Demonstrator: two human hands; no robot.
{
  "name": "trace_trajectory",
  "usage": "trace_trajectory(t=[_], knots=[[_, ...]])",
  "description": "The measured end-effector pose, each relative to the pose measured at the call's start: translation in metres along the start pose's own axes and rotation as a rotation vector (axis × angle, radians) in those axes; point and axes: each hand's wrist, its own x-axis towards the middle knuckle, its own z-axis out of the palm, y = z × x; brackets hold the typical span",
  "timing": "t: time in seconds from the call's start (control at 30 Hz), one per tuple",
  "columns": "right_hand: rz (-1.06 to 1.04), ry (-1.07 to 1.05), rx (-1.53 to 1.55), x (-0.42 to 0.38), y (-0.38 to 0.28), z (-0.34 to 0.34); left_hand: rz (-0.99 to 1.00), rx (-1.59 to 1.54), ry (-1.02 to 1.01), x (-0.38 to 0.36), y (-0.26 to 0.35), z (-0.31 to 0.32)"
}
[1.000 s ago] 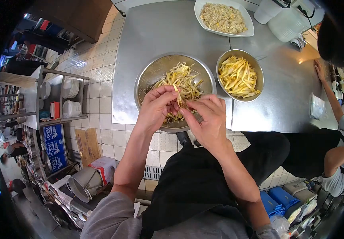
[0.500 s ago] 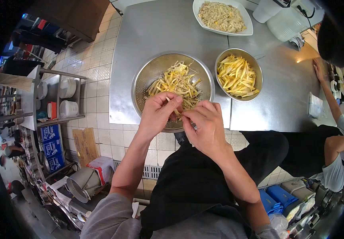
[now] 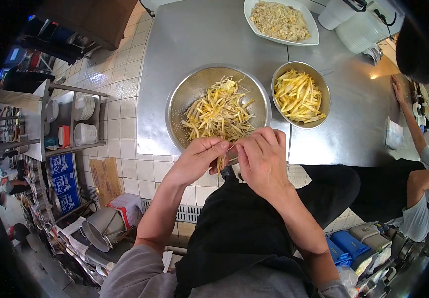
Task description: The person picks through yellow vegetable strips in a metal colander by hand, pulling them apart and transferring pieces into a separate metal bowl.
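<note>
In front of me a perforated steel colander holds a loose heap of slender yellow-and-tan vegetable buds, like daylily buds. My left hand is closed at the colander's near rim, with a yellow bud hanging down from its fingers. Against it, my right hand pinches at a thin end of the bud between thumb and fingertips. The fingers partly hide what they grip. Right of the colander stands a steel bowl filled with smoother, brighter yellow buds.
A white dish of pale grainy food sits at the steel table's far side, by a white container. At right, another person's hand rests on the table edge. Shelves with stacked plates stand left.
Both hands have drawn back toward me, from over the heap to the colander's near rim. The bud in my left hand now hangs downward. My view has shifted slightly.
</note>
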Motion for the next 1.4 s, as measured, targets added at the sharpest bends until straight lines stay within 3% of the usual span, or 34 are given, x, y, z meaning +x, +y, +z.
trace_trajectory(t=[0.2, 0.3, 0.37, 0.4, 0.47, 0.57, 0.63, 0.73, 0.8, 0.87, 0.93, 0.97, 1.03, 1.13, 1.23, 1.4], knots=[[0.077, 0.141, -0.112, 0.008, 0.022, 0.011, -0.034, 0.131, -0.03, -0.004, 0.008, -0.005], [0.094, 0.15, -0.158, 0.006, 0.03, 0.016, 0.038, 0.124, 0.104, 0.004, 0.02, -0.004], [0.033, 0.054, -0.204, 0.002, 0.032, 0.023, 0.287, 0.243, 0.236, 0.021, 0.039, 0.009], [0.029, 0.053, -0.209, 0.001, 0.033, 0.025, 0.29, 0.24, 0.235, 0.033, 0.047, 0.019], [0.038, 0.037, -0.201, 0.0, 0.032, 0.031, 0.511, 0.38, 0.316, 0.062, 0.061, 0.047], [0.023, 0.071, -0.144, -0.004, 0.033, 0.031, 0.473, 0.362, 0.266, 0.099, 0.077, 0.09], [0.023, 0.1, -0.081, -0.005, 0.034, 0.03, 0.547, 0.626, 0.23, 0.123, 0.08, 0.104], [0.037, 0.033, -0.1, -0.012, 0.042, 0.033, 0.496, 0.688, 0.253, 0.122, 0.08, 0.099], [0.022, 0.013, -0.123, -0.011, 0.043, 0.028, 0.473, 0.54, 0.33, 0.101, 0.074, 0.079], [0.009, -0.01, -0.143, -0.01, 0.041, 0.023, 0.552, 0.698, 0.442, 0.077, 0.064, 0.044], [0.017, 0.047, -0.045, -0.007, 0.037, 0.021, 0.456, 1.055, 0.502, 0.052, 0.052, 0.01], [0.019, 0.047, -0.043, -0.007, 0.036, 0.022, 0.453, 1.056, 0.501, 0.041, 0.046, 0.003], [0.066, 0.092, 0.019, -0.007, 0.033, 0.023, 0.424, 1.418, 0.466, 0.025, 0.033, -0.005], [0.098, 0.098, 0.03, -0.009, 0.033, 0.031, 0.46, 1.558, 0.485, 0.042, -0.001, -0.001], [0.056, 0.104, 0.016, -0.013, 0.034, 0.039, 0.3, 1.575, 0.443, 0.053, 0.005, 0.011], [0.062, 0.113, 0.011, -0.016, 0.034, 0.042, 0.27, 1.552, 0.46, 0.075, 0.01, -0.011]])
